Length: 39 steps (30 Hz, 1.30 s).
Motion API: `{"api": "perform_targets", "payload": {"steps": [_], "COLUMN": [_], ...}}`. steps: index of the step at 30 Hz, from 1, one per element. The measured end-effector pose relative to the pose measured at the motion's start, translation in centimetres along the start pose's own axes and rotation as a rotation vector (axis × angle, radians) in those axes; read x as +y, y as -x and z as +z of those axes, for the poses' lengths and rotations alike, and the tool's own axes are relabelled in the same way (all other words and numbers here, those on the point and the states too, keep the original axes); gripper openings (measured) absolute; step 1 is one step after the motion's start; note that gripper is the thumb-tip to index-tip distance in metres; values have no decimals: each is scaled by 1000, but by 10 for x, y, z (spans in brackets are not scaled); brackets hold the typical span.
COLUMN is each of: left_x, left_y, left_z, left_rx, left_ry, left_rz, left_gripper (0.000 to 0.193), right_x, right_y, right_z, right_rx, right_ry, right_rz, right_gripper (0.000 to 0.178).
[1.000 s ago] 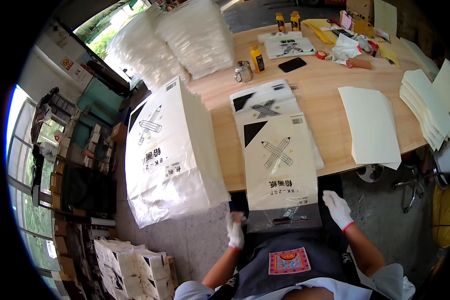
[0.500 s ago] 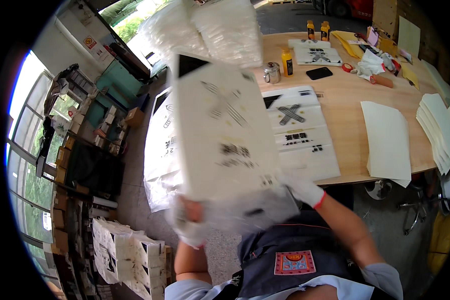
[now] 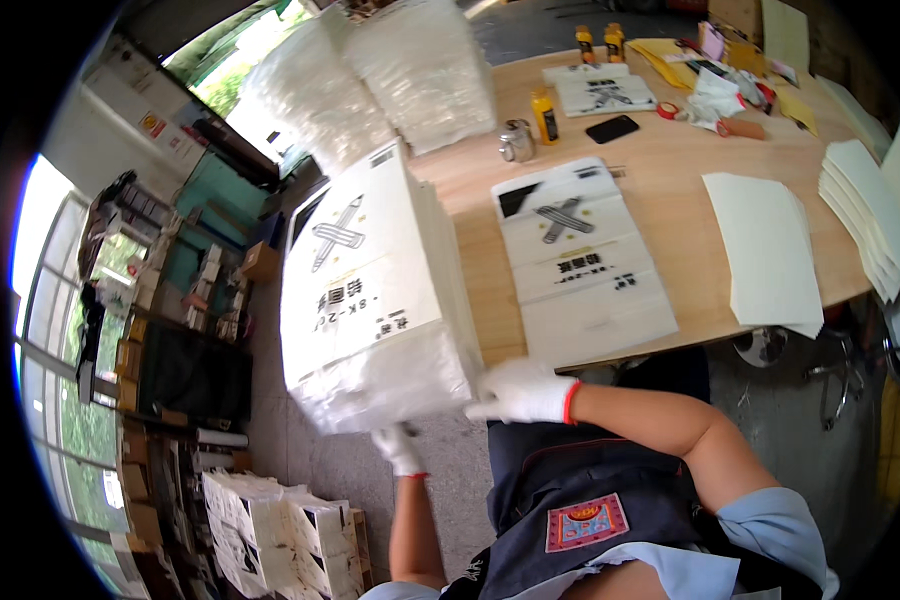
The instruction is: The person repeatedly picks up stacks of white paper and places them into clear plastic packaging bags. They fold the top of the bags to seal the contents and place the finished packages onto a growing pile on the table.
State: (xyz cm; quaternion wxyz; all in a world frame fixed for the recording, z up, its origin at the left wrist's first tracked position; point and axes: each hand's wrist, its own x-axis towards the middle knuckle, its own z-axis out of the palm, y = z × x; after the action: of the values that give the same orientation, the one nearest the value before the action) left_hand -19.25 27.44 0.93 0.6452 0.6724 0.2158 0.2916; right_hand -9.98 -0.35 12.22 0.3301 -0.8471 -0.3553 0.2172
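A tall stack of white paper packs (image 3: 345, 290) in clear plastic bags, printed with crossed pencils, rests at the table's left edge. Its loose plastic ends hang toward me. My left hand (image 3: 400, 452), in a white glove, is just below the near edge of the stack; its fingers are partly hidden. Beside the stack's near right corner is my right hand (image 3: 525, 392), gloved too, with fingers stretched out and nothing in them. A flat printed plastic bag (image 3: 595, 285) lies on the table to the right of the stack.
The wooden table (image 3: 675, 220) also bears white paper sheets (image 3: 762, 250), a phone (image 3: 612, 128), a yellow bottle (image 3: 544, 116) and a metal pot (image 3: 516, 141). Big bundles of clear bags (image 3: 425, 75) stand behind. Packed stacks (image 3: 280, 535) sit on the floor at lower left.
The pack I held in both hands now lies on top of the left stack. My hands have come off its face; the right moved left, the left dropped below the edge.
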Motion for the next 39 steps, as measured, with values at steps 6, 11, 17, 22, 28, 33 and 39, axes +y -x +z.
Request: {"api": "perform_targets", "payload": {"steps": [6, 11, 17, 22, 28, 33, 39], "left_x": [-9, 12, -6, -51, 16, 32, 114], "left_y": [94, 78, 43, 17, 39, 9, 46], "left_z": [170, 291, 334, 335, 350, 350, 334], "left_rx": [-707, -756, -1217, -1147, -1061, -949, -1061], "left_ry": [-496, -761, -998, -623, -528, 349, 58], "left_rz": [316, 790, 467, 318, 477, -18, -90], "left_gripper": [16, 20, 17, 14, 5, 14, 27], "right_x": [77, 93, 103, 125, 203, 227, 169], "right_y": [79, 120, 148, 139, 64, 93, 166], "right_z": [61, 62, 58, 33, -5, 16, -26], "right_rx": [-198, -11, 120, 291, 825, 802, 411], "right_ry": [-89, -199, -314, -740, -690, -187, -419], "right_rz": [228, 407, 537, 536, 567, 593, 864], "right_gripper": [43, 41, 39, 43, 60, 49, 44]}}
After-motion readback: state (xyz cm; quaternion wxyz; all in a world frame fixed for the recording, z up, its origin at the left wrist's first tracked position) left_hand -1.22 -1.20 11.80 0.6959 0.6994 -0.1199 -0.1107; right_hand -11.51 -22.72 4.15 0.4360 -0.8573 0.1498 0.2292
